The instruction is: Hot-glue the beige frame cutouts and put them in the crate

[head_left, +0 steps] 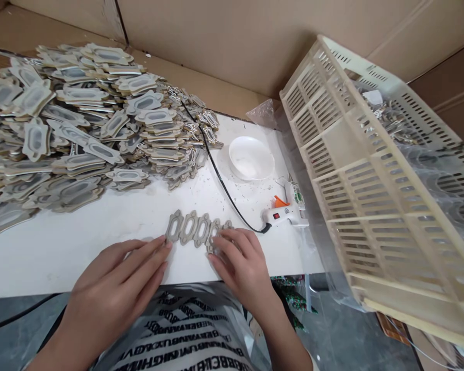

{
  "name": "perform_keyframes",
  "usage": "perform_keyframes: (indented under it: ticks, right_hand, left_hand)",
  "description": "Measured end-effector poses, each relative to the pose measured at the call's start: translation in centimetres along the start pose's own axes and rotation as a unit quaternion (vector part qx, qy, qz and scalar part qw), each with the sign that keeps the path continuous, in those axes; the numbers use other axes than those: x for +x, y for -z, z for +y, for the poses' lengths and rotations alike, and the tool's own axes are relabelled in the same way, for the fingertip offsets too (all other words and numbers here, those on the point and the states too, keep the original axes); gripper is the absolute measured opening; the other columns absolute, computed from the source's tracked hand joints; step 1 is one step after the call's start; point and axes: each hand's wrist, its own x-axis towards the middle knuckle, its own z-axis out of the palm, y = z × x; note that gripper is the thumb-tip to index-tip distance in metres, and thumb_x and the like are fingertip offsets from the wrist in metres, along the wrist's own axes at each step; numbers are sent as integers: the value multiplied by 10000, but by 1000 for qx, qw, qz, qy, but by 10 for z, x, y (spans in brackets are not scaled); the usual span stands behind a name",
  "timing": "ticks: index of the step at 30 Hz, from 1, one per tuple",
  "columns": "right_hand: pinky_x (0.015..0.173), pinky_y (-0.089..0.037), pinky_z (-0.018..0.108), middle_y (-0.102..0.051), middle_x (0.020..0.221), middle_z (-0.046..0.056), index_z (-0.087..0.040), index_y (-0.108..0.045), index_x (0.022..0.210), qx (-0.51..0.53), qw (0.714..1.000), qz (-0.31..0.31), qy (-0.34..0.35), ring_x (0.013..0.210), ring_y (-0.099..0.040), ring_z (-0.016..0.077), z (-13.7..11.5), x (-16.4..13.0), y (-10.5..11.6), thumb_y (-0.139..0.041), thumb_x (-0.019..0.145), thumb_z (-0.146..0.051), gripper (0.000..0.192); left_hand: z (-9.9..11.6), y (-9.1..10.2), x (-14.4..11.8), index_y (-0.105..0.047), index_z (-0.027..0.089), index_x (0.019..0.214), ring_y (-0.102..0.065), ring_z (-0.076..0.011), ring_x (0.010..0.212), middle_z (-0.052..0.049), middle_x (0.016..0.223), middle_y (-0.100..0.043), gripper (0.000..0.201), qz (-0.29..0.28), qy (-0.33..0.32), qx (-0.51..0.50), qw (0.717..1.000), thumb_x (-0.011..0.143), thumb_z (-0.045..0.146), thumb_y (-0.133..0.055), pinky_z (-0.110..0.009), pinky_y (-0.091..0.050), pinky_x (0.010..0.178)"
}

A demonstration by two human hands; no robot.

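Note:
A short row of small grey frame-shaped pieces (188, 228), each with a long oval hollow, lies near the front edge of the white table. At the row's left end, the outstretched fingertips of my left hand (118, 275) touch the lower edge of the leftmost piece (174, 226). My right hand (242, 260) is closed at the other end, thumb and fingers on a piece (214, 229) with a brighter silvery outline. Its fingers partly cover the last piece (228, 225).
A large heap of similar grey pieces (77, 118) fills the back left. Behind the row stand a white bowl (251, 158) and a white glue gun (284, 215) with a black cord (222, 180). A tall slotted plastic crate (344, 149) bounds the right side; cardboard (216, 46) rises behind.

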Motion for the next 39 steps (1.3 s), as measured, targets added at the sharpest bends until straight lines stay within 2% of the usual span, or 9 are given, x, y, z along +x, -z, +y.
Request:
perform_keyframes:
  ticks: [7, 14, 19, 24, 29, 33, 35, 39]
  right_hand:
    - [932, -571, 418, -724, 1130, 122, -144, -680, 1139, -19, 1000, 1, -15, 1066, -598, 258, 6, -5, -2, -575, 1000, -210, 186]
    - [938, -574, 428, -726, 1144, 124, -138, -679, 1145, -31, 999, -6, -7, 1076, -592, 263, 7, 3, -4, -555, 1010, -219, 201]
    - [949, -568, 429, -720, 1158, 126, -145, -672, 1154, -30, 999, -7, -8, 1086, -597, 262, 8, 4, -5, -541, 1015, -225, 207]
    - [968, -565, 472, -697, 1236, 147, -139, -643, 1248, -26, 999, -16, -13, 1140, -582, 290, 8, 1, -6, -590, 1007, -365, 335]
    - [995, -582, 469, -692, 1261, 151, -134, -662, 1229, -35, 999, -17, -7, 1177, -583, 291, 9, 2, -8, -577, 1012, -294, 282]
    - [1041, -582, 461, -680, 1289, 164, -120, -653, 1255, -17, 1000, -20, -5, 1271, -579, 291, 8, 3, -9, -556, 1016, -232, 282]
    - [1046, -583, 477, -678, 1293, 162, -139, -658, 1258, -13, 1000, -17, -5, 1298, -577, 292, 7, 4, -11, -555, 1013, -218, 277]
    - [1029, -596, 488, -690, 1260, 172, -146, -686, 1218, -7, 1000, -5, 1, 1290, -597, 295, 6, 5, -14, -562, 992, -158, 258]
  left_hand:
    - [3, 1, 2, -665, 78, 1212, -646, -259, 1015, -70, 1171, -745, 247, 5, -1, -7, 1000, 1006, 154, -551, -426, -496, 927]
    - [2, -2, 2, -659, 99, 1212, -644, -291, 1049, -76, 1196, -733, 242, -2, 9, -4, 1000, 997, 160, -565, -476, -500, 957]
    - [2, -2, 5, -651, 70, 1214, -662, -266, 1037, -91, 1173, -744, 252, 1, 4, 14, 1000, 1018, 166, -525, -430, -505, 917]
    - [2, -3, 6, -630, 93, 1264, -681, -236, 1039, -78, 1178, -748, 283, -2, 17, 16, 1000, 1036, 188, -492, -391, -504, 893]
    - [2, -6, 11, -609, 168, 1332, -664, -261, 1137, -69, 1305, -695, 333, -28, 9, 9, 1000, 1021, 259, -535, -425, -479, 1041]
    - [6, -14, 14, -571, 163, 1397, -540, -311, 1364, -104, 1478, -571, 419, -59, -18, 3, 998, 1028, 350, -505, -450, -414, 1175]
    - [7, -17, 14, -535, 151, 1436, -488, -322, 1418, -121, 1515, -531, 471, -68, -25, -8, 997, 1028, 383, -496, -444, -439, 1172]
    - [10, -21, 11, -492, 118, 1469, -513, -335, 1398, -154, 1491, -549, 513, -65, -34, -8, 997, 1029, 380, -494, -454, -515, 1117]
